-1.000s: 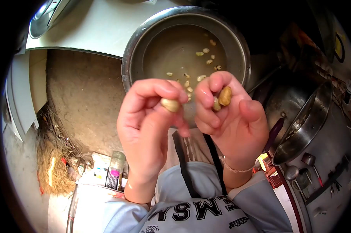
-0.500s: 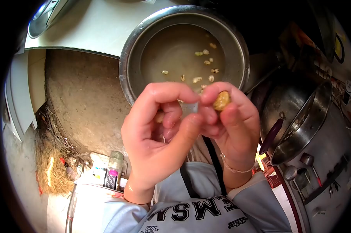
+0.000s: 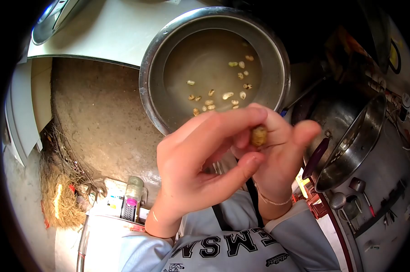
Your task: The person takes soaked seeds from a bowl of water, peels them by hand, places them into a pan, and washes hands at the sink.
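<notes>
Both my hands meet over the near rim of a wide metal basin that holds cloudy water. One brown, wet peanut in its shell rests against the fingers of my right hand, whose thumb sticks out to the side, off the peanut. My left hand reaches across, its forefinger above the peanut and its thumb below, with a gap between them. Its other fingers are curled, and what they hold, if anything, is hidden. Several pale peanuts are in the water.
A dark pan and a tilted metal bowl with pale bits inside stand at the right. Beyond them are a ladle and a skimmer. A white counter lies far left; a jar and straw are nearer.
My left hand has moved right, over the fingers of my right hand. The right thumb has lifted off the peanut and spread outward. More peanuts show near the basin's front.
</notes>
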The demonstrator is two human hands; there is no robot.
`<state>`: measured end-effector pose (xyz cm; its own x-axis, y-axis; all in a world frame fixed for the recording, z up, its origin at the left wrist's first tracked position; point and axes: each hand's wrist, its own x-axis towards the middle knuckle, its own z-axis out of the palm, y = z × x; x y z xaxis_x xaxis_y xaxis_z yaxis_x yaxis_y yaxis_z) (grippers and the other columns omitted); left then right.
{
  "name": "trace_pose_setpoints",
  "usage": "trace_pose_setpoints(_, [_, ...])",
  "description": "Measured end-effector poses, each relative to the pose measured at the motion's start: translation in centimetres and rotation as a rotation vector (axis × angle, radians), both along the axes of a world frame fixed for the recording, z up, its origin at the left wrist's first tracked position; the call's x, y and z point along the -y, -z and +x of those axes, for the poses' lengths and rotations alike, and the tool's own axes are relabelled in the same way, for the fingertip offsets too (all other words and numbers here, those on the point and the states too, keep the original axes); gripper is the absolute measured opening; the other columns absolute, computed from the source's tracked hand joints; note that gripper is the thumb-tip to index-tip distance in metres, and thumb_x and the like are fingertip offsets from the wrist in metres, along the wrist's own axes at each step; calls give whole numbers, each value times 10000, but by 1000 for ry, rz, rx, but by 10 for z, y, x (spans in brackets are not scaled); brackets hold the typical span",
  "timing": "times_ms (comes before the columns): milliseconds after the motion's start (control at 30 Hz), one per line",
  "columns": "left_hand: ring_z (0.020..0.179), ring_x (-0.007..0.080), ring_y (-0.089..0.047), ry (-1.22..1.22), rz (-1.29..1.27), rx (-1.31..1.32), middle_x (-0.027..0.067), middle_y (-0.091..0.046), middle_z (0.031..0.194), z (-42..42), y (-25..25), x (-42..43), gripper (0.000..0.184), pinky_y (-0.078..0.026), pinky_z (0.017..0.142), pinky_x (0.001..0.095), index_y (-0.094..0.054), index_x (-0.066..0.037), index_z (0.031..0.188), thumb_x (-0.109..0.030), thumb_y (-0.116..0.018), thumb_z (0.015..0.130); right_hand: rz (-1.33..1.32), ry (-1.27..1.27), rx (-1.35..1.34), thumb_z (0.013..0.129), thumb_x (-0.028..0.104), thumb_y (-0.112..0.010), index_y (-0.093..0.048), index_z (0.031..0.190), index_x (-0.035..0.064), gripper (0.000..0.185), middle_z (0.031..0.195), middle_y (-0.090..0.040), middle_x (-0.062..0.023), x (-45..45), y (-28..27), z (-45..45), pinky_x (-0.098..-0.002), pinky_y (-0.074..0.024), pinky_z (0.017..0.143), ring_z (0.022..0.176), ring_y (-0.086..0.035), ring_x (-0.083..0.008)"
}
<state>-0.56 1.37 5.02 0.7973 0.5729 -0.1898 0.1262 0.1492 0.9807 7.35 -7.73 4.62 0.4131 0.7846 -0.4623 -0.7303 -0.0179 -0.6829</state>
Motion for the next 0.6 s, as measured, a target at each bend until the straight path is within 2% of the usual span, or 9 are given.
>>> trace_pose_setpoints(100, [499,18,-390,49,63,73,16,-468,705,-4,7,-3,362,-281,435,113,-541,54,926,19,-674,590,43,-92,185,782,638,-142,-449,936,-30,751,803,-460,-31,-2,0,-1,-184,-313,567,676,-390,-41])
trace_pose_setpoints(133, [503,22,-404,69,81,94,26,-475,720,-5,8,-4,362,-296,437,113,-539,57,924,22,-676,591,41,-92,185,782,638,-142,-449,936,-30,751,803,-460,-31,-3,-3,-1,-184,-313,567,676,-390,-41])
trace_pose_setpoints(200, [507,32,-422,35,57,79,45,-491,739,-7,9,-5,304,-320,439,125,-537,59,898,-26,-671,639,-48,-112,126,834,515,-249,-436,1009,-60,630,833,-466,-41,-3,-10,0,-186,-323,602,679,-392,-50])
trace_pose_setpoints(233, [509,35,-428,23,50,74,51,-496,745,-8,9,-5,288,-328,439,130,-537,60,890,-42,-669,655,-46,-112,125,834,515,-249,-436,1009,-60,630,833,-466,-41,-3,-12,-1,-186,-323,602,679,-392,-50])
trace_pose_setpoints(300, [527,59,-468,-87,-39,52,37,-519,667,-7,4,-7,211,-356,446,163,-581,13,838,1,-641,636,-34,-97,-10,858,296,-351,-416,1063,-75,428,881,-484,-54,-3,-15,-2,-189,-352,645,731,-428,-62])
trace_pose_setpoints(333, [533,67,-482,-124,-68,45,32,-526,641,-6,1,-8,195,-365,448,174,-596,-3,820,15,-631,629,-31,-98,-10,858,296,-351,-416,1063,-75,428,881,-484,-54,-4,-15,-4,-189,-352,645,731,-428,-62])
trace_pose_setpoints(400, [525,49,-447,-199,-375,7,37,-533,663,-7,-7,-11,124,-330,444,162,-598,8,818,-37,-611,703,23,-3,-85,843,147,-440,-420,1053,-84,313,901,-509,-75,-8,-14,-8,-190,-385,666,760,-471,-78])
trace_pose_setpoints(500, [518,39,-414,-168,-244,140,40,-533,675,-13,9,-10,140,-296,437,158,-603,16,843,-81,-599,743,124,-15,60,830,91,-474,-442,1020,-88,264,888,-533,-86,-13,-8,-9,-180,-407,639,745,-503,-86])
trace_pose_setpoints(600, [509,38,-407,-195,-230,122,35,-532,660,-17,11,-11,169,-283,436,154,-612,12,855,-93,-623,723,64,-20,179,825,122,-502,-470,975,-88,260,817,-548,-72,-15,-7,-13,-173,-407,586,685,-509,-76])
